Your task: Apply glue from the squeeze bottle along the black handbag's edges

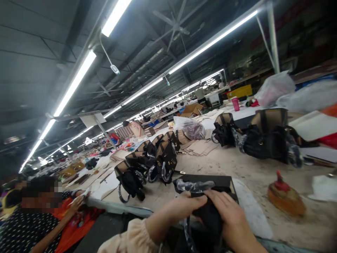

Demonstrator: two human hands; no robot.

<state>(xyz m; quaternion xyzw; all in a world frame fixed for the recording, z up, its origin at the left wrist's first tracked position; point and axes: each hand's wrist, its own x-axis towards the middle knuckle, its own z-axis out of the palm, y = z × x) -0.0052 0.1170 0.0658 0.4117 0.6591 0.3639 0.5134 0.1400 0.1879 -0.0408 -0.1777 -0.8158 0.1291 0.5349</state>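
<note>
My left hand (181,207) and my right hand (228,214) are both closed round a black handbag (207,196) at the near edge of the worktable (252,168). The bag's handles carry crinkled clear plastic wrap (196,185). My thumbs press on the bag's top from either side. A cream sleeve covers my left forearm.
Several black and tan handbags (155,158) stand in a row farther along the table; two larger ones (265,137) are at right. A red and orange glue pot (285,198) sits to my right. A seated person (34,218) is at lower left. Plastic sacks (273,88) lie behind.
</note>
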